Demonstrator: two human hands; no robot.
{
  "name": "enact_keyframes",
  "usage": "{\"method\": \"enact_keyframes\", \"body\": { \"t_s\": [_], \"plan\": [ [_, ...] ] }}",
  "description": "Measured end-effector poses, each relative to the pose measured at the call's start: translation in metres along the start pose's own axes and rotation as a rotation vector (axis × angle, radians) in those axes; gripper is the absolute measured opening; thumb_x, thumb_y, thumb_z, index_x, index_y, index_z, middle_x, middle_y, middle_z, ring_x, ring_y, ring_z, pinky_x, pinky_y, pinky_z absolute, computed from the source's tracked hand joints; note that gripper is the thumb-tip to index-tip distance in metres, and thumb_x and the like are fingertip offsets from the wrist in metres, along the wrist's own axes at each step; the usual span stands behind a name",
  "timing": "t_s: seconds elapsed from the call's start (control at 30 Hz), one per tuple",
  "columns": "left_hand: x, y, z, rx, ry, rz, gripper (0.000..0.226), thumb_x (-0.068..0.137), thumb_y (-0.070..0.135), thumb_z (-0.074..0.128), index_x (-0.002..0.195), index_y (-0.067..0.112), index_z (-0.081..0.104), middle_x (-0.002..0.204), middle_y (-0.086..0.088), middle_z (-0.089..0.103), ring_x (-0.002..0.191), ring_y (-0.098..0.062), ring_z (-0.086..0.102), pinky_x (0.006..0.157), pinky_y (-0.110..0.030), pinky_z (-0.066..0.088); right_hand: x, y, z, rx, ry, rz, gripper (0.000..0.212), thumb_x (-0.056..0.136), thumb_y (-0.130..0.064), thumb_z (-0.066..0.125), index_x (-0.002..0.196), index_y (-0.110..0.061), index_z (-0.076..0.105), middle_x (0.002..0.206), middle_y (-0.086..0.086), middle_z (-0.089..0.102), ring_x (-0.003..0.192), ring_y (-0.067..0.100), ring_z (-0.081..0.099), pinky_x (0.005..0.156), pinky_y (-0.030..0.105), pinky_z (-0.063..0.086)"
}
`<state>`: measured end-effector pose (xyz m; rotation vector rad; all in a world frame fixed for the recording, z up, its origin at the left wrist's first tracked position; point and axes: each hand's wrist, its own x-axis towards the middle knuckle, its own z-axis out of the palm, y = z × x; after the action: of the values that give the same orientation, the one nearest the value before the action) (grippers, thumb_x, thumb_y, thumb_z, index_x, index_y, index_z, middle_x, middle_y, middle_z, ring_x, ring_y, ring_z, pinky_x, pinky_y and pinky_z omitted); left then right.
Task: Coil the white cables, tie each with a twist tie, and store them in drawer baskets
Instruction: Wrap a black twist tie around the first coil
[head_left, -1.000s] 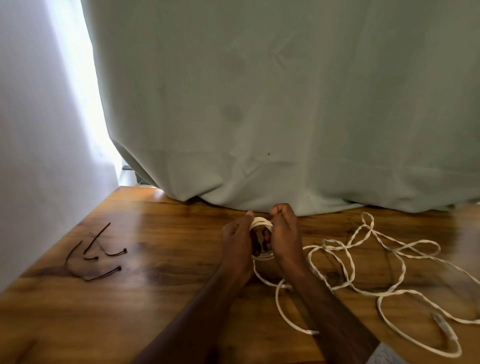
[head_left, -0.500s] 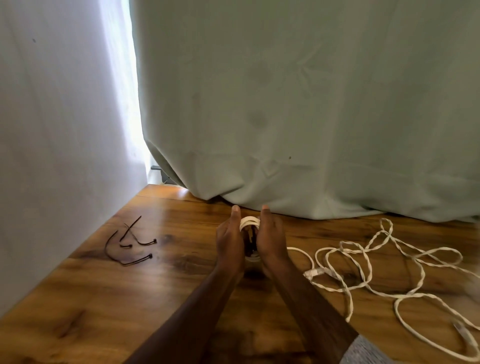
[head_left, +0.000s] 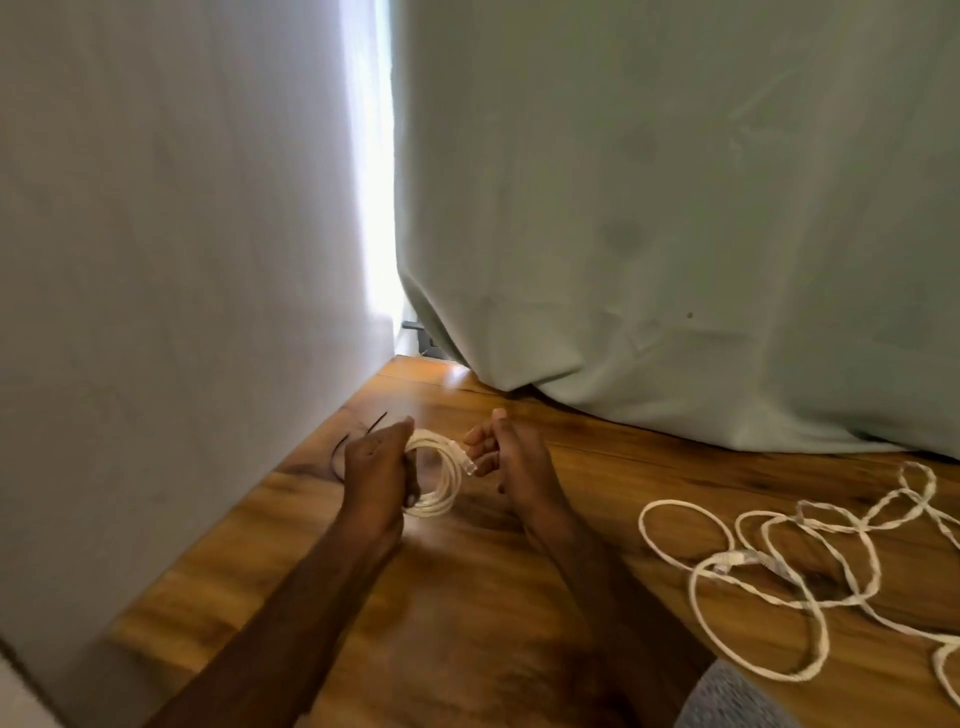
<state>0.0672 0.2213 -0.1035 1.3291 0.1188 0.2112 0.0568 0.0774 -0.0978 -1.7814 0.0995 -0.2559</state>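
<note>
A white cable wound into a small coil (head_left: 441, 483) hangs just above the wooden table (head_left: 467, 623). My left hand (head_left: 376, 473) grips the coil's left side. My right hand (head_left: 511, 460) pinches the cable's clear plug end at the coil's upper right. A second white cable (head_left: 779, 566) lies loose in tangled loops on the table to the right. Dark twist ties (head_left: 358, 439) lie behind my left hand, mostly hidden by it.
A pale green curtain (head_left: 675, 234) hangs along the table's far edge and rests on it. A white wall (head_left: 156, 260) borders the table on the left. A grey sleeve (head_left: 727, 701) shows at the bottom.
My hands have parted a little, so the finished coil and its plug end now show between them. The view has swung left, bringing the twist ties close behind my left hand.
</note>
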Motion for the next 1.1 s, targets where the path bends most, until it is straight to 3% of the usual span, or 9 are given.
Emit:
{"method": "enact_keyframes", "body": {
  "t_s": [0.07, 0.2, 0.3, 0.47, 0.6, 0.73, 0.83, 0.93, 1.1],
  "plan": [
    [0.007, 0.003, -0.027, -0.041, 0.093, -0.01, 0.033, 0.098, 0.021, 0.057, 0.07, 0.004, 0.058, 0.046, -0.008, 0.04, 0.036, -0.018, 0.035, 0.041, -0.023, 0.029, 0.002, 0.0, 0.021, -0.075, -0.05, -0.083, 0.03, 0.104, -0.026, 0.048, 0.09, -0.012, 0.07, 0.081, -0.001, 0.07, 0.069, 0.01, 0.061, 0.063, 0.023, 0.047],
    [0.015, 0.007, -0.066, -0.076, 0.218, 0.018, 0.035, 0.099, 0.023, 0.058, 0.07, 0.003, 0.06, 0.05, -0.011, 0.041, 0.036, -0.02, 0.036, 0.044, -0.025, 0.03, 0.003, 0.002, 0.054, -0.349, -0.174, -0.251, 0.011, 0.093, -0.019, 0.065, 0.098, -0.019, 0.074, 0.096, -0.006, 0.07, 0.084, 0.006, 0.062, 0.071, 0.019, 0.05],
    [0.025, 0.008, -0.087, -0.085, 0.323, 0.014, 0.038, 0.099, 0.025, 0.058, 0.069, 0.002, 0.058, 0.048, -0.012, 0.04, 0.037, -0.022, 0.036, 0.046, -0.029, 0.032, 0.0, 0.007, 0.069, -0.589, -0.285, -0.305, 0.024, 0.088, -0.029, 0.073, 0.111, -0.028, 0.072, 0.118, -0.003, 0.06, 0.103, 0.012, 0.058, 0.091, 0.034, 0.054],
    [0.035, 0.005, -0.101, -0.103, 0.431, 0.019, 0.039, 0.098, 0.026, 0.058, 0.065, 0.006, 0.059, 0.056, -0.012, 0.048, 0.047, -0.024, 0.043, 0.049, -0.032, 0.037, -0.004, 0.005, 0.078, -0.842, -0.337, -0.368, 0.023, 0.093, -0.038, 0.066, 0.115, -0.033, 0.072, 0.131, -0.002, 0.056, 0.123, 0.019, 0.048, 0.103, 0.044, 0.037],
    [0.035, 0.006, -0.095, -0.102, 0.43, 0.003, 0.036, 0.099, 0.027, 0.057, 0.07, 0.005, 0.06, 0.057, -0.011, 0.048, 0.045, -0.023, 0.041, 0.047, -0.029, 0.036, -0.003, 0.007, 0.077, -0.87, -0.327, -0.383, 0.014, 0.095, -0.03, 0.065, 0.107, -0.029, 0.072, 0.135, -0.001, 0.055, 0.128, 0.02, 0.046, 0.106, 0.046, 0.035],
    [0.035, 0.007, -0.083, -0.092, 0.408, 0.026, 0.034, 0.099, 0.027, 0.057, 0.074, 0.004, 0.059, 0.06, -0.013, 0.046, 0.045, -0.021, 0.041, 0.046, -0.027, 0.036, 0.002, 0.014, 0.061, -0.702, -0.37, -0.35, 0.006, 0.094, -0.029, 0.065, 0.097, -0.035, 0.065, 0.13, -0.007, 0.055, 0.122, 0.014, 0.046, 0.107, 0.046, 0.035],
    [0.035, 0.009, -0.072, -0.147, 0.37, 0.013, 0.036, 0.099, 0.026, 0.058, 0.069, 0.006, 0.056, 0.053, -0.008, 0.044, 0.04, -0.019, 0.04, 0.044, -0.025, 0.034, 0.006, 0.008, 0.034, -0.462, -0.361, -0.291, 0.008, 0.099, -0.026, 0.059, 0.099, -0.028, 0.066, 0.12, -0.006, 0.061, 0.102, 0.009, 0.054, 0.093, 0.035, 0.049],
    [0.039, 0.008, -0.05, -0.213, 0.322, -0.013, 0.037, 0.099, 0.024, 0.057, 0.066, 0.008, 0.052, 0.043, -0.002, 0.039, 0.031, -0.014, 0.035, 0.038, -0.019, 0.03, 0.008, 0.009, -0.007, -0.318, -0.31, -0.281, 0.011, 0.101, -0.025, 0.058, 0.104, -0.022, 0.068, 0.11, -0.005, 0.063, 0.1, 0.013, 0.057, 0.079, 0.024, 0.047],
    [0.052, -0.016, 0.01, -0.215, 0.215, -0.102, 0.037, 0.098, 0.025, 0.055, 0.065, 0.009, 0.054, 0.045, -0.005, 0.04, 0.034, -0.017, 0.035, 0.04, -0.024, 0.031, 0.012, 0.032, -0.067, -0.452, -0.076, -0.462, 0.012, 0.099, -0.038, 0.052, 0.095, -0.031, 0.062, 0.104, -0.019, 0.06, 0.102, 0.008, 0.056, 0.095, 0.045, 0.045]
  ]
}}
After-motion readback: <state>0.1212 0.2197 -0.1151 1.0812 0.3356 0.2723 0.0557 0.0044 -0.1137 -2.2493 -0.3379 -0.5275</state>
